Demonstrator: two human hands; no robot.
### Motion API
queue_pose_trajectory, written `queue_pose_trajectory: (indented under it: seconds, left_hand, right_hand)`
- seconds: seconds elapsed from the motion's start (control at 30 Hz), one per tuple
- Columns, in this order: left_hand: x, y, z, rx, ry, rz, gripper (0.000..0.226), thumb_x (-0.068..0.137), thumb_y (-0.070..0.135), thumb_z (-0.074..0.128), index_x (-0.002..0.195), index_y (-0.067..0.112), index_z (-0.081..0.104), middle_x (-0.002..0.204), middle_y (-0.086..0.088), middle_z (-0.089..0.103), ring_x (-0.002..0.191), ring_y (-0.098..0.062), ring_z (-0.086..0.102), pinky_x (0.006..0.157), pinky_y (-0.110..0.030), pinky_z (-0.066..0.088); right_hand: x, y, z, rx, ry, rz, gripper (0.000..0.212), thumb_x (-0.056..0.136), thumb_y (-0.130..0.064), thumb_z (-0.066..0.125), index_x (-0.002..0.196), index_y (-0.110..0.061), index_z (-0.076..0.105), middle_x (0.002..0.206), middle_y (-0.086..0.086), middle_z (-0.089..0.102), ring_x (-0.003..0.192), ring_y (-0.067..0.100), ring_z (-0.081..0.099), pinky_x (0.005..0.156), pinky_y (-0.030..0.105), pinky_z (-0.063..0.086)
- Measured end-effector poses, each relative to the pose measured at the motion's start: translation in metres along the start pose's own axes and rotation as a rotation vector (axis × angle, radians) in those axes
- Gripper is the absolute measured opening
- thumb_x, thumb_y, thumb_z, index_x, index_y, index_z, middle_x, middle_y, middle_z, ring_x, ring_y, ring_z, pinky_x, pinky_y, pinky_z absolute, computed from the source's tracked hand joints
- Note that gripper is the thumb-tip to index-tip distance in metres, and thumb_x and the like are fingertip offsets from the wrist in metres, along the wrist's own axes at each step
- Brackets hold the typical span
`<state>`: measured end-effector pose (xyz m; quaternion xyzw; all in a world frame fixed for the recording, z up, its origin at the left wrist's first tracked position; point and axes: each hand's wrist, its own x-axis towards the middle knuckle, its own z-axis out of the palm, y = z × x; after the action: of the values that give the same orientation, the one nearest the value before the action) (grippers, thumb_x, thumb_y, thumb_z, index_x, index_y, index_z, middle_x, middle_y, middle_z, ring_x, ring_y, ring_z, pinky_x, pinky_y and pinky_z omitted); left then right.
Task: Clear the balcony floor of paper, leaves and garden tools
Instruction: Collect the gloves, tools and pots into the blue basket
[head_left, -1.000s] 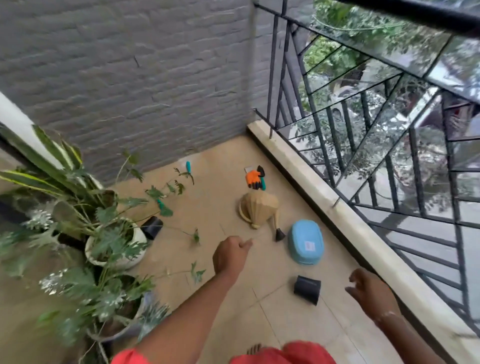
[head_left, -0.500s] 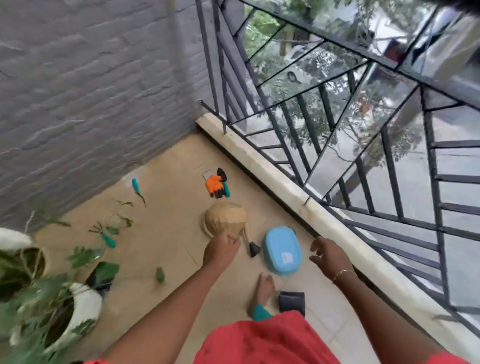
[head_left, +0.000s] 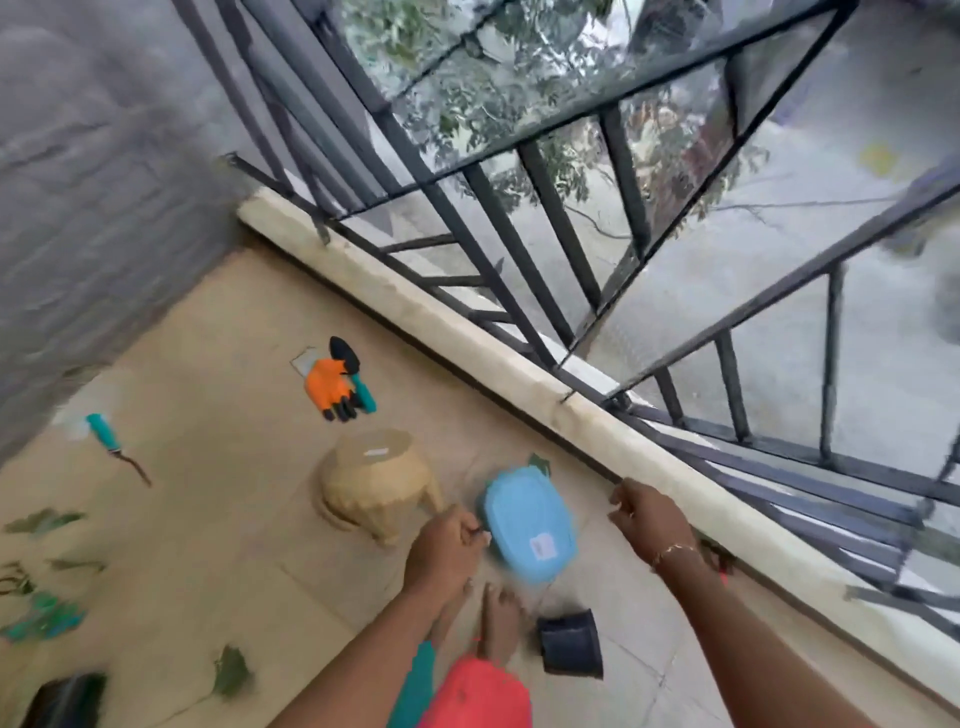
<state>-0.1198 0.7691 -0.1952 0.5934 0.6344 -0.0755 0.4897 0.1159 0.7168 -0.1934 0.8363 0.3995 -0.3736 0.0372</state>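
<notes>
A blue plastic tub (head_left: 530, 525) lies upside down on the tan tiles. My left hand (head_left: 447, 551) has its fingers curled at the tub's left rim and seems to pinch it; the tub's near end is blurred. My right hand (head_left: 649, 519) hovers to the right of the tub, loosely curled and holding nothing. Farther back lie an orange glove (head_left: 332, 389), a teal-handled trowel (head_left: 358, 374) and a scrap of paper (head_left: 304, 358). Another teal-handled tool (head_left: 111, 444) lies by the wall. Leaves (head_left: 231, 673) are scattered at the left.
An overturned woven basket (head_left: 374, 483) stands just left of the tub. A black pot (head_left: 569, 642) lies on its side near my bare foot (head_left: 498, 618). A low stone kerb (head_left: 467, 338) with a black railing bounds the right side; a grey brick wall (head_left: 104, 208) bounds the left.
I have stepped forward and leaned down. My left hand dropped from above the basket to the tub's left rim. My right hand stayed to the tub's right. The potted plants left the view.
</notes>
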Motion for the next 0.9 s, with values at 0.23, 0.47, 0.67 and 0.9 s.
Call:
queue_pose_trajectory:
  seconds: [0.23,0.47,0.67,0.9]
  left_hand:
    - [0.168,-0.038,0.091,0.271,-0.065,0.115,0.025,0.088,0.033,0.058,0.109,0.019,0.056,0.113,-0.002,0.059,0.11,-0.021,0.053,0.086,-0.029,0.041]
    - [0.275,-0.083,0.176,0.355,-0.105,0.125,0.041,0.086,0.029,0.063,0.122,0.016,0.049,0.124,-0.006,0.053,0.118,-0.024,0.048,0.093,-0.033,0.038]
    - [0.314,-0.1,0.214,0.064,0.143,0.073,0.028,0.085,0.033,0.065,0.106,0.016,0.057,0.101,-0.005,0.064,0.096,-0.024,0.059,0.078,-0.033,0.043]
    - [0.338,-0.119,0.226,-0.109,0.354,0.119,0.022,0.088,0.031,0.063,0.094,0.011,0.06,0.066,0.007,0.052,0.067,-0.017,0.055,0.062,-0.03,0.045]
  right_hand:
    - [0.164,0.041,0.121,0.086,-0.018,0.1,0.018,0.086,-0.015,0.06,0.103,-0.013,0.065,0.103,0.011,0.068,0.101,0.029,0.06,0.082,0.03,0.042]
    - [0.298,0.084,0.235,0.158,-0.026,0.132,0.021,0.081,-0.013,0.064,0.102,-0.01,0.066,0.107,0.017,0.066,0.104,0.032,0.059,0.088,0.034,0.043]
    - [0.36,0.103,0.279,0.028,-0.004,0.009,0.022,0.085,-0.007,0.058,0.106,-0.009,0.063,0.108,0.02,0.065,0.102,0.035,0.059,0.083,0.035,0.045]
    - [0.4,0.113,0.298,-0.163,0.01,-0.207,0.038,0.084,-0.014,0.062,0.12,-0.01,0.051,0.115,0.026,0.057,0.105,0.042,0.054,0.087,0.042,0.045]
